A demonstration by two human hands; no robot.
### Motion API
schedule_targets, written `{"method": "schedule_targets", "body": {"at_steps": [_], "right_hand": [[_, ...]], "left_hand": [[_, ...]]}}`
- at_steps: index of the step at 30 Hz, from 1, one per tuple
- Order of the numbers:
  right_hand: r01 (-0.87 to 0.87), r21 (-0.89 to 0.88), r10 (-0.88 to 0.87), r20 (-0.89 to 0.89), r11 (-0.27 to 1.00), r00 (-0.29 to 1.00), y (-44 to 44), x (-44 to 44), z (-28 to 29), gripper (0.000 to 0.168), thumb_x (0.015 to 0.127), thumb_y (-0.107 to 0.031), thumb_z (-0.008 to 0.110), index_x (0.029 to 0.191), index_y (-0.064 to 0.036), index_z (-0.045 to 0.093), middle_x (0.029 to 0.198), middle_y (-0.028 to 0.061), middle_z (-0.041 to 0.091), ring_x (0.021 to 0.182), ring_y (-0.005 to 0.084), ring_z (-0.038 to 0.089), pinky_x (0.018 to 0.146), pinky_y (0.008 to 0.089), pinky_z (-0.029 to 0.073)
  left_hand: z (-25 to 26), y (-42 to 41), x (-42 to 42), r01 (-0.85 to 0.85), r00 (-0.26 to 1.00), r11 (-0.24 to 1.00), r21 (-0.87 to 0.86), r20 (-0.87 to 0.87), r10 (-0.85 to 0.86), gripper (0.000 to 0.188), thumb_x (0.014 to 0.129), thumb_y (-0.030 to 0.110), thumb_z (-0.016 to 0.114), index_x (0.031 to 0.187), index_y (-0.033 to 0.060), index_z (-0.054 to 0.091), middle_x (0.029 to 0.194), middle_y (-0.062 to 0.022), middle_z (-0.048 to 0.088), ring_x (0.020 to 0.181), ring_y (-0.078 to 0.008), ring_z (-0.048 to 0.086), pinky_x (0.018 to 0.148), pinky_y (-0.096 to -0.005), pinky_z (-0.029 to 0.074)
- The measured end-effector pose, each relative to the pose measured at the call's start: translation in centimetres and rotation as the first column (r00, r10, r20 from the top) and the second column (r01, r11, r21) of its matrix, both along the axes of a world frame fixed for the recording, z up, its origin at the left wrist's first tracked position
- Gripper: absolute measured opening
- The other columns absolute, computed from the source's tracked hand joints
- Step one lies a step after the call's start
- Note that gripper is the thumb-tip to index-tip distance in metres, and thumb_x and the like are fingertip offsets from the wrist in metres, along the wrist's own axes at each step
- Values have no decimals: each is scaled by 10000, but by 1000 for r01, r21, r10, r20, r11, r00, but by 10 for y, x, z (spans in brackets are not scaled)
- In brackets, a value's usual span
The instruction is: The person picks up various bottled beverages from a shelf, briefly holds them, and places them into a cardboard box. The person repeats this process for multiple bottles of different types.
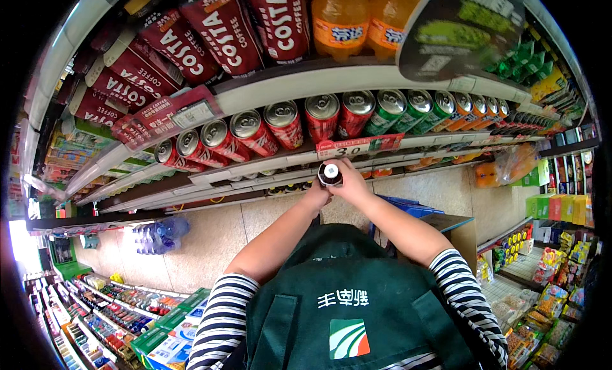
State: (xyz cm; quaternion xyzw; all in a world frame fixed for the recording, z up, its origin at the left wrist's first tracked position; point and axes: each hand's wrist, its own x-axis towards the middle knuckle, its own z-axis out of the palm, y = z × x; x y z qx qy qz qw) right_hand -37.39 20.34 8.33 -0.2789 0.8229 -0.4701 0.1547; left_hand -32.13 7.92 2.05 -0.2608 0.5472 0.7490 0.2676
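Note:
A dark bottle with a white cap (331,171) is held upright in front of the drinks shelf, seen from above. My left hand (317,197) grips its lower left side. Around its right side curl the fingers of my right hand (353,179). Just beyond the bottle, a red and white price tag (361,146) hangs on the shelf edge. Behind that tag stands a row of red drink cans (322,115), followed on the right by green cans (389,111) and orange cans (463,111). Most of the bottle's body is hidden by my hands.
Costa Coffee bottles (224,30) and orange soda bottles (340,23) fill the upper shelf. A dark hanging sign (459,35) juts out at upper right. Beside my right arm are a blue crate (406,205) and a cardboard box (461,233). Shrink-wrapped bottles (160,236) stand on the floor at left.

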Motion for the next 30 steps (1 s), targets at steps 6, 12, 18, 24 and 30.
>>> {"method": "schedule_targets", "body": {"at_steps": [6, 12, 18, 24, 30], "right_hand": [[-85, 119, 109, -205, 989, 973, -8, -11, -25, 499, 646, -33, 634, 1119, -113, 497, 1124, 150, 465, 1038, 360, 458, 881, 400, 398], [-30, 289, 40, -30, 957, 999, -16, -27, -42, 353, 723, -129, 615, 1053, -26, 542, 1004, 215, 556, 966, 362, 514, 825, 427, 416], [60, 376, 27, -224, 925, 974, -24, -47, -78, 300, 717, -216, 603, 969, -55, 579, 950, 153, 598, 911, 306, 559, 769, 399, 440], [50, 484, 80, -244, 873, 967, -30, -66, -113, 214, 768, -202, 539, 906, -40, 566, 917, 145, 602, 871, 311, 570, 726, 404, 445], [293, 313, -298, -34, 903, 954, -2, -21, -74, 304, 700, -164, 632, 927, 17, 544, 969, 233, 517, 919, 379, 496, 743, 409, 431]], "left_hand": [[-18, -20, -7, -255, 967, 928, 272, 69, 246, 453, 757, -36, 498, 1173, 115, 404, 1070, -48, 534, 965, -191, 537, 860, -340, 420], [-24, -26, -16, -215, 976, 929, 299, 51, 210, 704, 755, -41, 484, 1345, 186, 174, 1137, -34, 461, 999, -193, 507, 849, -345, 427], [-18, -35, -25, -110, 993, 934, 341, -4, 119, 670, 776, -42, 458, 1343, 200, 196, 1362, -6, 304, 1108, -197, 460, 886, -338, 381], [-15, -37, -25, -118, 992, 933, 339, 9, 122, 662, 790, -14, 467, 1360, 161, 180, 1382, -38, 278, 1138, -221, 449, 890, -343, 381], [-2, -51, 8, -114, 992, 938, 327, 83, 92, 674, 830, 123, 498, 1384, 128, 114, 1347, -78, 323, 1167, -251, 411, 934, -392, 335]]}}
